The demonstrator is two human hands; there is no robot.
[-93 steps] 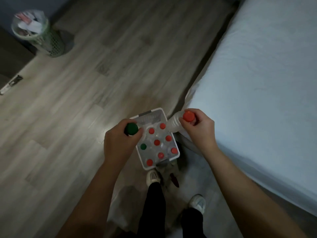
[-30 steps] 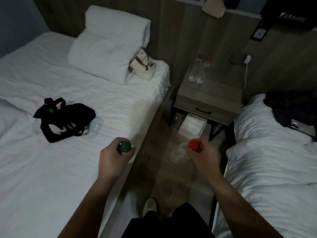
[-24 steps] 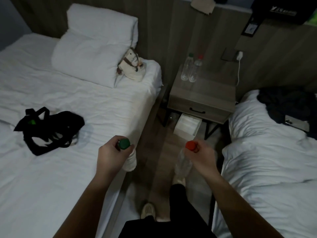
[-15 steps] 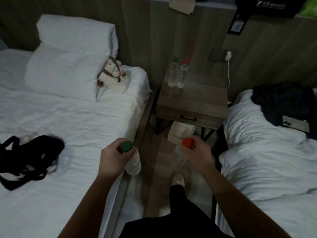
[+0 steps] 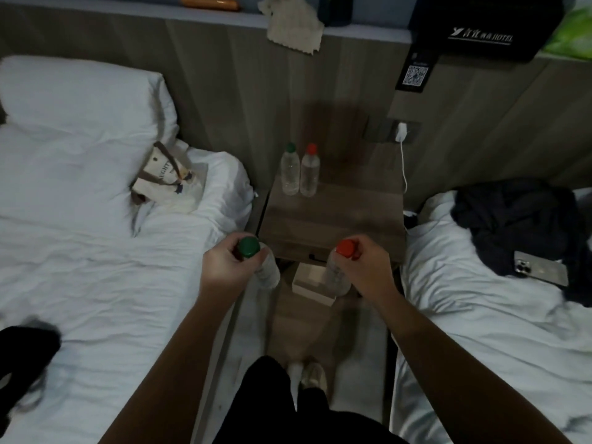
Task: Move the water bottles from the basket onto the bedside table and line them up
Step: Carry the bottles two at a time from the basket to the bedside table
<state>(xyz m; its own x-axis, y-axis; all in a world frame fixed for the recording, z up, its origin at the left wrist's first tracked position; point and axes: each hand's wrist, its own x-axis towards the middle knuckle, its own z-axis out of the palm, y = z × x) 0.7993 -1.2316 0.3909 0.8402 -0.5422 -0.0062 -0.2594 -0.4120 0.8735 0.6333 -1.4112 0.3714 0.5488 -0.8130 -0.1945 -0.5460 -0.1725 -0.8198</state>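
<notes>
Left hand (image 5: 224, 270) gripping green-capped bottle (image 5: 267, 269), right hand (image 5: 363, 267) gripping red-capped bottle (image 5: 336, 277), near table (image 5: 336, 219) front edge; two bottles (image 5: 299, 171) at back-left corner.

Dim room, white beds (image 5: 96, 251), wood-panelled wall (image 5: 230, 91)

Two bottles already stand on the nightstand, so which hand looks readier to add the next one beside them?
Probably the right hand: its red-capped bottle hangs before the bedside table, whose free space is on the right.

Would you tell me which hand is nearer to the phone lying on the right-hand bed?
Right. The right hand is just left of that bed, nearer the phone; the left hand is further left, across the aisle.
</notes>
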